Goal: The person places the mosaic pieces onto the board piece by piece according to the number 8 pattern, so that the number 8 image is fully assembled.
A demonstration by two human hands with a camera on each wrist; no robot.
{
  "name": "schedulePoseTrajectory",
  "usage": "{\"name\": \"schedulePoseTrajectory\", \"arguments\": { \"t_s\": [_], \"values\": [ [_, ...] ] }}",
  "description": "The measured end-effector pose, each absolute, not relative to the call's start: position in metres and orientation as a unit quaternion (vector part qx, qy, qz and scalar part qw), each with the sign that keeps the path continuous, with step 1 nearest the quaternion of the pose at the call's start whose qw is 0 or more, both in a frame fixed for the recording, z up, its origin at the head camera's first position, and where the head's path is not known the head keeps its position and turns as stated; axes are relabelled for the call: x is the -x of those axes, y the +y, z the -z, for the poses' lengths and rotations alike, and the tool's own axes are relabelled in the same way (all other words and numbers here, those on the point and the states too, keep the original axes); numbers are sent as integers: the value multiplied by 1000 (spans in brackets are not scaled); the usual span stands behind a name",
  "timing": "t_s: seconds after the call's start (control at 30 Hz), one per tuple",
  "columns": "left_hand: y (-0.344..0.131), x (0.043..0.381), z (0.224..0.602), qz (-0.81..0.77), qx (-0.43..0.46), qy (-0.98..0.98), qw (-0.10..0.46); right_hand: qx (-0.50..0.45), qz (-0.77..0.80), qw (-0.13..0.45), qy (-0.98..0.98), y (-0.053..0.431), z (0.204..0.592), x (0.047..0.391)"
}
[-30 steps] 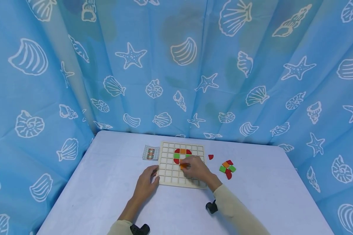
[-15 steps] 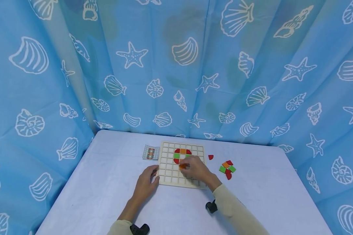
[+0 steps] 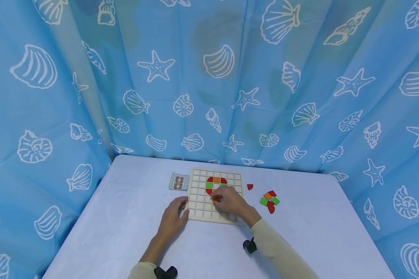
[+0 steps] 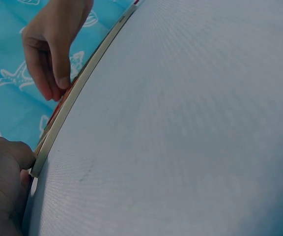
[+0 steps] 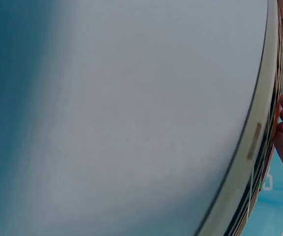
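Observation:
My right hand (image 3: 229,200) pinches an orange tile (image 3: 215,198) between thumb and fingertips, low over the middle of a pale wooden grid board (image 3: 199,213). The hand partly hides this tile. Just behind it, red quarter-round tiles (image 3: 209,191), green squares (image 3: 209,185) and an orange square (image 3: 217,179) lie in the cells as part of a ring. My left hand (image 3: 174,217) rests on the table against the board's left edge, its thumb and forefinger tips touching the edge some way apart. In the left wrist view, the right hand (image 4: 58,44) reaches down to the board's surface.
A pattern card (image 3: 179,181) with a small coloured grid lies left of the board. To the right are a single red quarter-round tile (image 3: 250,186) and a loose cluster of red, green (image 3: 275,200) and orange tiles. A blue shell-print curtain (image 3: 195,97) surrounds the white table (image 3: 300,232).
The right hand has shifted very slightly left and toward the near side with the orange tile. The left hand and the board stay where they were.

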State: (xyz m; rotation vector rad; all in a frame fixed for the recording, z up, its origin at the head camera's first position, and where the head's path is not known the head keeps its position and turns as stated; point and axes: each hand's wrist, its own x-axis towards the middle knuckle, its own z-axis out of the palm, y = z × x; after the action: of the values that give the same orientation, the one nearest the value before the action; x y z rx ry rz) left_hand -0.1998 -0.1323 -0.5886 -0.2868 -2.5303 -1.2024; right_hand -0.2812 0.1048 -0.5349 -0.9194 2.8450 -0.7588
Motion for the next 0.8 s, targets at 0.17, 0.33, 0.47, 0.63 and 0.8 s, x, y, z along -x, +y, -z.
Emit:
{"name": "schedulePoseTrajectory", "arguments": {
  "t_s": [0.17,0.33,0.47,0.63,0.8],
  "values": [
    [-131,200,586,425,101,-885,161,266,270,20,925,117,532,289],
    [-131,199,585,420,108,-884,172,192,305,-14,933,147,530,305],
    [-132,198,586,409,112,-886,186,153,303,-51,939,174,532,316],
    [-132,198,587,409,104,-889,179,107,278,-47,953,195,535,318],
    [-132,200,589,415,101,-888,171,55,269,-11,961,204,538,317]
  ]
}}
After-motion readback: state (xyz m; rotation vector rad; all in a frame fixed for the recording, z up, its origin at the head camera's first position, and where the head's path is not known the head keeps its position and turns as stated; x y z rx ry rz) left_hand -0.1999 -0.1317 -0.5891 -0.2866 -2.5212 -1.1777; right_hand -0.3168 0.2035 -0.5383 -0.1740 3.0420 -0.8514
